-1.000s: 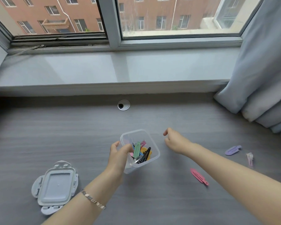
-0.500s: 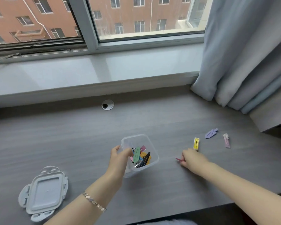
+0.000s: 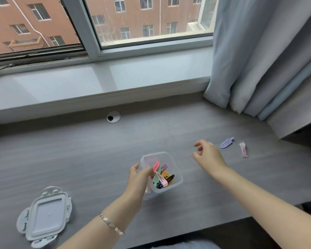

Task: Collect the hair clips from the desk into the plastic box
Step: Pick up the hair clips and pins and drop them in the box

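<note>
Two loose hair clips (image 3: 227, 142) (lilac, pink), one box (image 3: 176, 184), one lid (image 3: 45, 215)

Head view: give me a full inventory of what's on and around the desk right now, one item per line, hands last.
plastic box: one, clear, desk centre, lid off.
hair clips in the box: several, pink, green, yellow, black among them; exact count unclear.
purple hair clip: one, on the desk right of the box.
pale pink hair clip: one, on the desk just right of the purple one.
lid: one, white-grey, desk front left.
cable grommet: one, silver, desk rear.
desk: grey wood grain.
curtain: grey-blue, right.
bracelet: one, metallic, left wrist.
left hand: gripping the box's left wall.
right hand: open, above the desk, nothing visible in it.
</note>
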Tool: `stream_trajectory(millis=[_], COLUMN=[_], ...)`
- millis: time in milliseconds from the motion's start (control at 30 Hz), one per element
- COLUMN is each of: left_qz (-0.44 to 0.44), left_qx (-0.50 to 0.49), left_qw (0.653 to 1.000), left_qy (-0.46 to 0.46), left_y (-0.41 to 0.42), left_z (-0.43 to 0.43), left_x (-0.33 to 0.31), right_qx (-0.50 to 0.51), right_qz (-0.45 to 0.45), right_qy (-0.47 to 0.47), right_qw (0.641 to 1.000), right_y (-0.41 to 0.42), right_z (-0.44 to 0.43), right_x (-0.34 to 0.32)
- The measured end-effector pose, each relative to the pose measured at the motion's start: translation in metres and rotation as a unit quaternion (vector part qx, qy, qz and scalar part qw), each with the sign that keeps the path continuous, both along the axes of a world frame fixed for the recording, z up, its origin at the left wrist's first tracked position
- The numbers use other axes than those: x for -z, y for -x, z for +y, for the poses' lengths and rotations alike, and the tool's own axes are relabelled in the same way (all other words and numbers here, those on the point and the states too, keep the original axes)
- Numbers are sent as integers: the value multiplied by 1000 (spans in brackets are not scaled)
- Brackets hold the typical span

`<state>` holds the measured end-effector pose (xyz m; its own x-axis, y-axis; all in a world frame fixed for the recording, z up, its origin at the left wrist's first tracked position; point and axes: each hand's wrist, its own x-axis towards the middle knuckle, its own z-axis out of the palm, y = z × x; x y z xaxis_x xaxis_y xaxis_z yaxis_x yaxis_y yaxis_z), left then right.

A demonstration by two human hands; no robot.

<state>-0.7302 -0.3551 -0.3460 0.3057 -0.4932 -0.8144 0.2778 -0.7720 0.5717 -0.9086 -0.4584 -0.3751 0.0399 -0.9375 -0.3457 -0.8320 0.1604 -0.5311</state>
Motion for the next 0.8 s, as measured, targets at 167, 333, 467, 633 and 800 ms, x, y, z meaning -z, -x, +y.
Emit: stream_trajectory(millis=[167, 333, 467, 633, 800], left_qz=[1, -1, -4, 5, -1], left_qx=[1, 13, 21, 29, 38], left_qw=[1000, 1000, 1000, 1000, 999], left_qy=[6, 4, -2, 5, 3], left_y=[6, 14, 20, 31, 39], left_z=[0, -6, -14, -25, -34], left_x=[-2, 1, 0, -10, -11], right_qx=[56, 63, -75, -94, -162], right_qz=[164, 2, -182, -128, 237], right_qy=[-89, -51, -71, -38, 3], right_qw=[981, 997, 978, 987, 958], right_y=[30, 19, -3, 19, 81], right_z=[-23, -27, -5, -23, -69], right_x=[35, 27, -16, -15, 20])
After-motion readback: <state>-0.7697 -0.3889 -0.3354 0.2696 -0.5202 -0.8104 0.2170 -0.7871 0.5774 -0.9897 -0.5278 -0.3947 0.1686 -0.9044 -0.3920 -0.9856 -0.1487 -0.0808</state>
